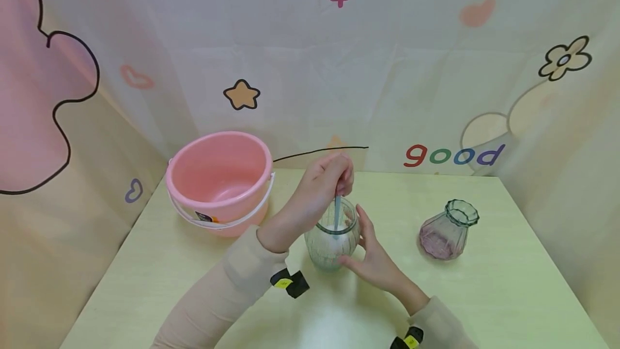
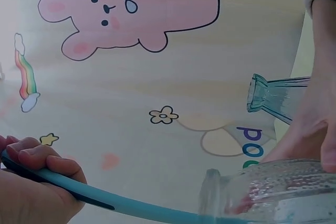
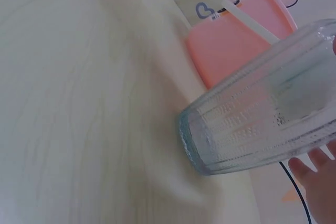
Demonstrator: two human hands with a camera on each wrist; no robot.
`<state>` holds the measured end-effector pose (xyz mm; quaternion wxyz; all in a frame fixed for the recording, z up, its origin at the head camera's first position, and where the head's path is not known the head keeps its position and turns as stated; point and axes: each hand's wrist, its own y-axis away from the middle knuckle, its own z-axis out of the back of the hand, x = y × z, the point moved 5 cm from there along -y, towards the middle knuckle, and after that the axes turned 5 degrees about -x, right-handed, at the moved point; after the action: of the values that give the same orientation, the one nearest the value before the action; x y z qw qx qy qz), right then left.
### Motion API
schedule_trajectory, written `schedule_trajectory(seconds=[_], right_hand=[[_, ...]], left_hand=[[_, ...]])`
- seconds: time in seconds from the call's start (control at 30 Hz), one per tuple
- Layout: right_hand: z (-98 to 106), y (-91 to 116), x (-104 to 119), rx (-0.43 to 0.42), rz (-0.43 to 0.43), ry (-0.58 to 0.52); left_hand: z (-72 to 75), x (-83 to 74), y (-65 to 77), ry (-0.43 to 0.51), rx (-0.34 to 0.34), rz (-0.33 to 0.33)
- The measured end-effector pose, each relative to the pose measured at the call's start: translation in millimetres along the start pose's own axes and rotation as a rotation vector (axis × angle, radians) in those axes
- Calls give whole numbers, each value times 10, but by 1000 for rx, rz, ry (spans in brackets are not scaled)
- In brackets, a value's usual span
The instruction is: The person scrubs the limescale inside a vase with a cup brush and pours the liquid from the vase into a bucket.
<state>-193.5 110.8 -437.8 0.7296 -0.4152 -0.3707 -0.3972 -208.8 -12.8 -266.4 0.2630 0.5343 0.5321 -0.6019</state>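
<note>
Glass jar (image 1: 322, 250), between the pink bucket (image 1: 218, 163) and the vase (image 1: 443, 236), is wrapped by the right grip (image 1: 374, 262); the left grip (image 1: 329, 173) pinches a blue handle (image 2: 139, 203) reaching inside. Cleaning within seems the step; next likely calls for steadying the jar while turning the handle.

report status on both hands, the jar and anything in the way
Left hand gripping blue handle, lower end inside jar. Right hand holding jar. Bucket and vase apart from jar, nothing seen blocking.
</note>
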Motion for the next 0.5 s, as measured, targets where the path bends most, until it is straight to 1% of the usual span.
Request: schedule_trajectory(seconds=[0.13,0.27,0.43,0.5], right_hand=[[27,-28,-57,46,21,-27],[30,-54,-79,83,21,-36],[24,-86,-109,124,-4,-57],[25,-95,-63,144,-17,-72]], left_hand=[[7,78,21,-1,0,10],[18,175,47,-5,-8,28],[34,277,64,-11,-10,34],[43,311,63,-10,-12,34]])
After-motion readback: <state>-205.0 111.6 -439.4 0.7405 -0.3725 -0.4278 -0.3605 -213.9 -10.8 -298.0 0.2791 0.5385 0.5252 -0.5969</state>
